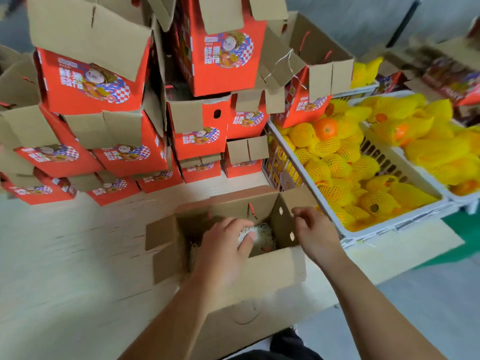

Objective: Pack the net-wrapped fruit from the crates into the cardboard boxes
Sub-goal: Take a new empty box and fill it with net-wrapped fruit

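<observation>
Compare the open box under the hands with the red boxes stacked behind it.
The open box sits alone in front, plain brown sides showing, with both hands at it; the stacked boxes are piled several high and show red printed faces. The open box holds pale shredded filler; the stacked boxes' insides are hidden. Both have flaps open.
</observation>
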The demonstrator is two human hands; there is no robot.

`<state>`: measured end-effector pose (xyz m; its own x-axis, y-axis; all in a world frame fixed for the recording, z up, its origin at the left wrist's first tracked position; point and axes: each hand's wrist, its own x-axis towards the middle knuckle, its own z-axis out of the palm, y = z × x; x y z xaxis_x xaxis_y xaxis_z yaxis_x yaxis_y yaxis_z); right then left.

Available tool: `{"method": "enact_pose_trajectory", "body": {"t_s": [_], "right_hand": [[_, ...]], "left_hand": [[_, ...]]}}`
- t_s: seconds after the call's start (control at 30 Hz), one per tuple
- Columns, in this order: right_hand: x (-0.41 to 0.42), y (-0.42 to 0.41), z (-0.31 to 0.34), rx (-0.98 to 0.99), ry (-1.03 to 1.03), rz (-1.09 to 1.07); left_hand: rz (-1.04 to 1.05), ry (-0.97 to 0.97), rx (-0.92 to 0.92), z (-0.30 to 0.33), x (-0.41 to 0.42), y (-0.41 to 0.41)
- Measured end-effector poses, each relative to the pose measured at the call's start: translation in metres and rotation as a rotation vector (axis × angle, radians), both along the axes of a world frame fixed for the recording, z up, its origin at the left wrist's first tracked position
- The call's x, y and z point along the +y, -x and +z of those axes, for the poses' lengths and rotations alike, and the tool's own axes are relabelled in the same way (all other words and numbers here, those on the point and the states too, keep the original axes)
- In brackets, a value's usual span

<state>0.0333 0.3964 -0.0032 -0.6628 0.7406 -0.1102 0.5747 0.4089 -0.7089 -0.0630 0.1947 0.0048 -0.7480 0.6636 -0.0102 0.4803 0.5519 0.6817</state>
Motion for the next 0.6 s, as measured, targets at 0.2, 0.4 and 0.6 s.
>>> {"method": "enact_pose_trajectory", "body": {"t_s": [0.2, 0.4, 0.6], "right_hand": [[0.08, -0.002, 0.032, 0.218, -0.078, 0.09], [0.194, -0.017, 0.034, 0.021, -0.17, 0.19], [0.249, -0.033, 0.037, -1.053, -0.261, 0.495]], "left_hand": [[0.014, -0.268, -0.127, 0.011, 0.122, -0.017], [0.031, -0.273, 0.044, 0.015, 0.241, -0.027], [-0.093, 0.263, 0.29, -0.005, 0.3, -0.035]]}}
